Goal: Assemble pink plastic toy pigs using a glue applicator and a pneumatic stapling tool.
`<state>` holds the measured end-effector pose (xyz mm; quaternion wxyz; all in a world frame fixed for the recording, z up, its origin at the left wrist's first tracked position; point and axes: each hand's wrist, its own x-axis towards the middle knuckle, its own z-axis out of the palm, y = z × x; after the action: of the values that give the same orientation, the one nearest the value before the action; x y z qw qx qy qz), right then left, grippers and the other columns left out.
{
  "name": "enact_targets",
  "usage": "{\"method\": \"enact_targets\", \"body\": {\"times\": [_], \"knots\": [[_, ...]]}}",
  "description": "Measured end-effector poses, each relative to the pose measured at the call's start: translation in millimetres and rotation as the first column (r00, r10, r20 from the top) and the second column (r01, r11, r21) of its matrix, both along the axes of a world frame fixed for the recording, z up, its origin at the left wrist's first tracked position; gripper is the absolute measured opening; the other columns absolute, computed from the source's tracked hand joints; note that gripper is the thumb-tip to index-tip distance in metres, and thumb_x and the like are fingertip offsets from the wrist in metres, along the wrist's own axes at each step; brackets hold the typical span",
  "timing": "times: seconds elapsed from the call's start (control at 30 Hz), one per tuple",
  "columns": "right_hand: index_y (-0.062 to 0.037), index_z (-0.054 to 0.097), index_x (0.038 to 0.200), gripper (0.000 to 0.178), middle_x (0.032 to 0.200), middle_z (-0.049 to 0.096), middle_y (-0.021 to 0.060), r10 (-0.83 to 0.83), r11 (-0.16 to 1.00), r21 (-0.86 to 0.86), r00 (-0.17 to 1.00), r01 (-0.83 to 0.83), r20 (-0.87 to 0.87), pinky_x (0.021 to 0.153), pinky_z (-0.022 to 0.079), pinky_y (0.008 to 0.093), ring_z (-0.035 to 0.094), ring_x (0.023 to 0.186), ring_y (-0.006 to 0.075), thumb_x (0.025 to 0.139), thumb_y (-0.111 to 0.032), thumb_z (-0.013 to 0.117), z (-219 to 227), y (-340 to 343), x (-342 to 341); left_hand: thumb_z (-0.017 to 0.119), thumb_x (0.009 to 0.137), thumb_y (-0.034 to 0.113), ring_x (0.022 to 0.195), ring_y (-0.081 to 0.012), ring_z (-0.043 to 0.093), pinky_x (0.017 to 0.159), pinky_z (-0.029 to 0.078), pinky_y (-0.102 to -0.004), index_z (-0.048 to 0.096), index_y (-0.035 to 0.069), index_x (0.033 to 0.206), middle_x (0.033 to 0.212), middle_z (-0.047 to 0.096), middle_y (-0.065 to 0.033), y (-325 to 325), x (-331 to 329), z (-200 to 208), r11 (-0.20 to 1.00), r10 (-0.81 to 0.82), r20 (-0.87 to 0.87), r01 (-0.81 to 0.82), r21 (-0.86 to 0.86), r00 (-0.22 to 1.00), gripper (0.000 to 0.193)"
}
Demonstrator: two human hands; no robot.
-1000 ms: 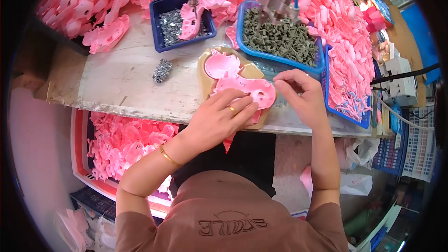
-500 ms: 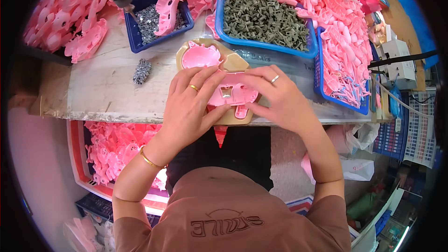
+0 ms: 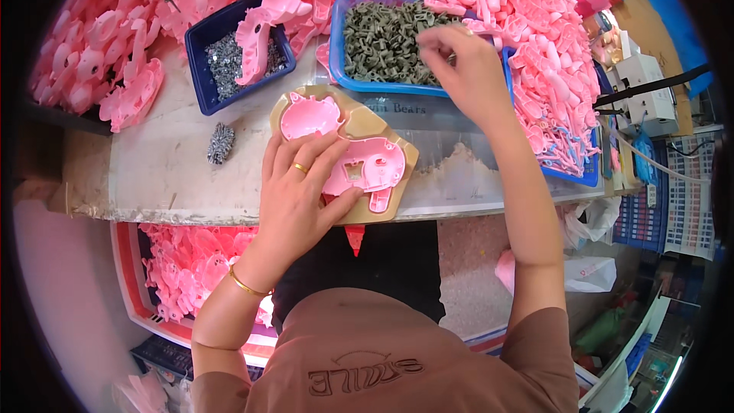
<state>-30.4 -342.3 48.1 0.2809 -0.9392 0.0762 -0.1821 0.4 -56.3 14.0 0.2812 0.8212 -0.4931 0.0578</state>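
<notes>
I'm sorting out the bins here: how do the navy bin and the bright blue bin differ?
The navy bin is smaller than the bright blue bin. The navy bin holds shiny metal bits with a pink piece on top; the bright blue bin holds grey-green parts. The right hand is over the bright blue bin, none over the navy bin. Both are open-topped.

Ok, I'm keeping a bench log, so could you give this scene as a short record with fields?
left hand: spread on a pink shell
shell sits in: tan holder
right hand: over grey bits in a blue tub; grasp unclear
tray: dark blue, holding metal bits and a pink piece
loose on bench: metal clump
below bench: crate of pink parts
</notes>
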Motion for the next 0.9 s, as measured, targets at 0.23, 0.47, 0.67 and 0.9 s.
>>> {"method": "enact_targets", "body": {"times": [0.23, 0.47, 0.67, 0.9], "knots": [[-0.0117, 0.069, 0.102, 0.022, 0.091, 0.062, 0.0105, -0.078, 0.900, -0.400, 0.968, 0.172, 0.240, 0.075, 0.053, 0.0422, 0.064, 0.082, 0.0307, 0.084, -0.024, 0.072, -21.3, -7.0, 53.4, 0.077, 0.078, 0.031, 0.119, -0.0285, 0.052, 0.115, 0.030, -0.0516, 0.063, 0.008, 0.124, 0.126, 0.060, -0.0060, -1.0, -1.3, -2.1, 1.000, 0.009, 0.000, -0.009, -0.009, 1.000, 0.054], [-0.0065, 0.073, 0.109, 0.021, 0.082, 0.066, -0.0004, -0.104, 0.904, 0.427, 0.974, 0.008, 0.203, 0.066, 0.049, 0.0276, 0.059, 0.073, 0.0102, 0.093, -0.017, 0.066, -6.0, -14.5, 43.2, 0.076, 0.078, 0.035, 0.120, -0.0278, 0.052, 0.116, 0.029, -0.0518, 0.061, 0.008, 0.128, 0.127, 0.060, -0.0056, 2.4, -0.9, 0.8, 0.999, 0.005, 0.014, -0.005, 0.032, 1.000, 0.058], [-0.0042, 0.072, 0.109, 0.019, 0.084, 0.065, -0.0033, 0.023, 0.705, 0.709, 1.000, -0.017, 0.001, 0.065, 0.045, 0.0198, 0.057, 0.072, 0.0043, 0.094, -0.013, 0.065, 26.1, 13.4, -18.7, 0.077, 0.080, 0.037, 0.119, -0.0301, 0.053, 0.113, 0.034, -0.0488, 0.056, 0.007, 0.134, 0.126, 0.060, -0.0088, -8.6, 4.4, 24.5, 0.999, -0.046, -0.018, 0.046, 0.011, 0.999, 0.066], [-0.0019, 0.065, 0.107, 0.018, 0.092, 0.069, 0.0024, 0.293, 0.596, 0.783, 0.956, -0.176, -0.008, 0.077, 0.052, 0.0241, 0.065, 0.086, 0.0081, 0.090, -0.005, 0.070, 17.1, 70.5, -59.2, 0.072, 0.092, 0.012, 0.100, -0.0178, 0.068, 0.089, 0.054, -0.0308, 0.061, -0.001, 0.126, 0.111, 0.070, -0.0104, -35.3, -8.9, 32.7, 0.948, -0.221, -0.810, -0.076, -0.309, 0.543, 0.039]]}}
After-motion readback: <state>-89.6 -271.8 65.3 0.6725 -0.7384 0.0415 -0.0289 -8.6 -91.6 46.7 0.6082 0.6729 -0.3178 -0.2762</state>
